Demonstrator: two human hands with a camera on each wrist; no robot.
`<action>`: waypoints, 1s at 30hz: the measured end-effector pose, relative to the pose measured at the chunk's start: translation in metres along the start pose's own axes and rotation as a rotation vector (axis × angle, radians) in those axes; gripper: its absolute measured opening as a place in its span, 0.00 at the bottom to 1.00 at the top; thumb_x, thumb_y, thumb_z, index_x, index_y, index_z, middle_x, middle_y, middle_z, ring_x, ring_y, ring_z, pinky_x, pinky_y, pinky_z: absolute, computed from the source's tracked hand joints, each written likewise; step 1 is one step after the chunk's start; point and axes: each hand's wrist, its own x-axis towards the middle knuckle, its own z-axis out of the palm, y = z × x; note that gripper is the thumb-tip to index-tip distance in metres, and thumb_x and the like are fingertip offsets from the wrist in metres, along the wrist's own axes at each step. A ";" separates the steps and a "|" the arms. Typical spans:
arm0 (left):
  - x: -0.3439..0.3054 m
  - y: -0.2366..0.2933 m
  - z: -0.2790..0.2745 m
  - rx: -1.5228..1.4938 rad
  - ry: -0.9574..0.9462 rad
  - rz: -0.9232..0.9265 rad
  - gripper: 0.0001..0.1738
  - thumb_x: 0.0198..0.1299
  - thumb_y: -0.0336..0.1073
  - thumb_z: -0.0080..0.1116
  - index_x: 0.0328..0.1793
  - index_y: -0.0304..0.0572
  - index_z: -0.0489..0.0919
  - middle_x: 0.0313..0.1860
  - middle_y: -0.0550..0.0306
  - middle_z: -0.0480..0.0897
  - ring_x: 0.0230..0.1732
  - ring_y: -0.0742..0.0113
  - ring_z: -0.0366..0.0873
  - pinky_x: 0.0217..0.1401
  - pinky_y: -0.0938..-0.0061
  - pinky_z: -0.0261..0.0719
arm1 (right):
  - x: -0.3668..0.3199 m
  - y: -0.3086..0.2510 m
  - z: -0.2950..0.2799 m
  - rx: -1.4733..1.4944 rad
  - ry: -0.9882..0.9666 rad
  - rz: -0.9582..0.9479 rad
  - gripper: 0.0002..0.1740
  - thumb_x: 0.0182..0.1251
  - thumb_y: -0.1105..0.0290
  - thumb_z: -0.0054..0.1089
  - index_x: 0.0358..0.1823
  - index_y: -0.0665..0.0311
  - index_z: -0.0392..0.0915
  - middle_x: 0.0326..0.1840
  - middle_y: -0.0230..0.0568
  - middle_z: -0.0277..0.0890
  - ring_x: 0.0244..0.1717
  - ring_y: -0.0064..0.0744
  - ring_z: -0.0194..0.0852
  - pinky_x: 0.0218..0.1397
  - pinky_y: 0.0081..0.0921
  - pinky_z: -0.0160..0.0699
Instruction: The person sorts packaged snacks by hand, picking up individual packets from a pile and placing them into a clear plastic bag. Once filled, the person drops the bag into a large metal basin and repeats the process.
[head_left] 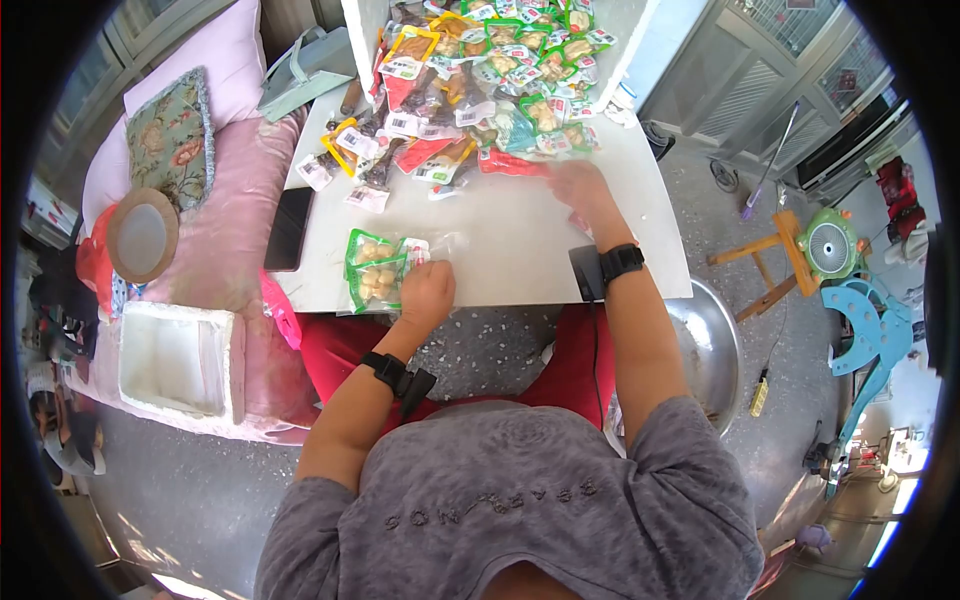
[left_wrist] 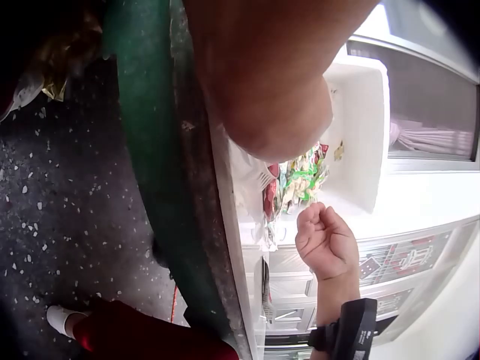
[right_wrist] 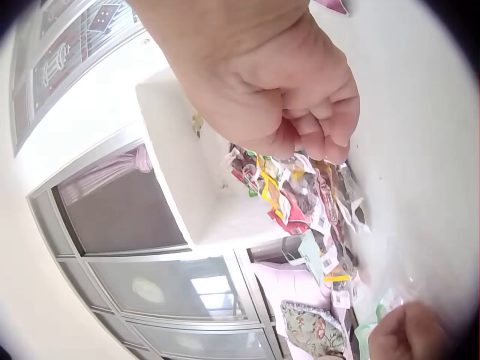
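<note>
Near the table's front edge, two green-edged packets (head_left: 376, 270) of pale round pieces lie with clear plastic film (head_left: 450, 244) beside them. My left hand (head_left: 428, 290) grips the film at their right side, fingers curled; it also shows in the right wrist view (right_wrist: 409, 334). Over the right half of the table, my right hand (head_left: 582, 190) is blurred, close to a red packet (head_left: 512, 163). Its fingers are loosely bent and hold nothing visible (left_wrist: 327, 244). Mixed packets (head_left: 440, 100) spill from a white foam box (head_left: 628, 50) at the back.
A black phone (head_left: 289, 229) lies at the table's left edge. A small black device (head_left: 586, 274) with a cable is at the front right. An empty foam box (head_left: 180, 362) rests on the pink couch. A metal basin (head_left: 715, 350) stands below right. A small pink piece (right_wrist: 332, 6) lies on the table.
</note>
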 end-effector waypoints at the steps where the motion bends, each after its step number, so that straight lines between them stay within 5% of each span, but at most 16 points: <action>1: 0.000 0.000 0.000 -0.005 0.002 0.006 0.05 0.43 0.29 0.48 0.21 0.41 0.65 0.17 0.51 0.68 0.19 0.52 0.67 0.21 0.61 0.64 | 0.010 -0.002 -0.006 -0.040 0.039 -0.018 0.09 0.50 0.72 0.50 0.34 0.63 0.66 0.31 0.38 0.69 0.31 0.32 0.70 0.32 0.25 0.70; 13: 0.001 0.002 -0.003 0.006 -0.002 0.020 0.05 0.42 0.29 0.47 0.20 0.41 0.64 0.16 0.52 0.67 0.19 0.52 0.66 0.21 0.61 0.63 | 0.085 0.026 -0.010 -0.733 0.325 -0.334 0.09 0.46 0.72 0.54 0.31 0.63 0.69 0.29 0.39 0.68 0.30 0.34 0.69 0.32 0.25 0.70; 18: 0.001 0.001 -0.002 -0.004 -0.003 0.026 0.05 0.41 0.29 0.48 0.20 0.41 0.64 0.16 0.52 0.67 0.19 0.52 0.66 0.21 0.61 0.63 | 0.099 0.038 -0.020 -0.965 0.315 -0.622 0.09 0.44 0.72 0.55 0.30 0.64 0.70 0.28 0.39 0.68 0.29 0.35 0.68 0.33 0.26 0.70; 19: 0.002 0.002 -0.003 -0.002 0.005 0.030 0.05 0.41 0.29 0.48 0.20 0.41 0.64 0.16 0.52 0.67 0.19 0.52 0.66 0.21 0.62 0.63 | 0.099 0.034 -0.023 -1.317 0.321 -0.673 0.10 0.43 0.71 0.56 0.30 0.63 0.71 0.27 0.39 0.69 0.28 0.35 0.68 0.32 0.25 0.69; 23: 0.001 0.001 -0.005 -0.007 -0.037 0.017 0.03 0.42 0.28 0.48 0.25 0.40 0.67 0.18 0.51 0.68 0.21 0.52 0.67 0.23 0.61 0.64 | 0.162 0.074 -0.048 -0.833 0.532 -0.449 0.08 0.43 0.69 0.54 0.27 0.63 0.71 0.23 0.45 0.69 0.27 0.41 0.69 0.32 0.27 0.68; 25: -0.001 0.000 -0.005 -0.010 -0.056 0.017 0.05 0.42 0.27 0.49 0.27 0.40 0.68 0.20 0.51 0.69 0.22 0.51 0.67 0.23 0.61 0.64 | 0.111 0.024 -0.006 -0.892 0.799 -0.305 0.08 0.44 0.69 0.52 0.26 0.64 0.71 0.23 0.46 0.69 0.26 0.41 0.69 0.34 0.28 0.69; 27: -0.001 0.000 -0.005 -0.008 -0.036 0.034 0.05 0.42 0.27 0.49 0.28 0.40 0.68 0.20 0.51 0.69 0.22 0.51 0.67 0.23 0.61 0.64 | 0.106 0.022 -0.010 -0.899 0.831 -0.606 0.05 0.46 0.70 0.49 0.24 0.64 0.70 0.22 0.43 0.68 0.24 0.36 0.68 0.32 0.26 0.68; 29: 0.000 0.001 -0.004 0.006 -0.006 0.048 0.04 0.41 0.29 0.48 0.24 0.41 0.65 0.18 0.52 0.68 0.21 0.52 0.67 0.22 0.61 0.63 | 0.094 0.018 -0.010 -0.670 0.780 -0.588 0.09 0.50 0.67 0.46 0.26 0.65 0.68 0.25 0.42 0.67 0.28 0.34 0.68 0.32 0.26 0.69; 30: 0.001 0.001 -0.004 0.012 0.009 0.055 0.05 0.41 0.29 0.48 0.21 0.41 0.64 0.17 0.52 0.67 0.20 0.52 0.66 0.22 0.61 0.63 | 0.062 -0.004 0.008 -0.443 0.711 -0.419 0.13 0.54 0.63 0.45 0.30 0.67 0.67 0.29 0.43 0.67 0.32 0.34 0.67 0.33 0.28 0.70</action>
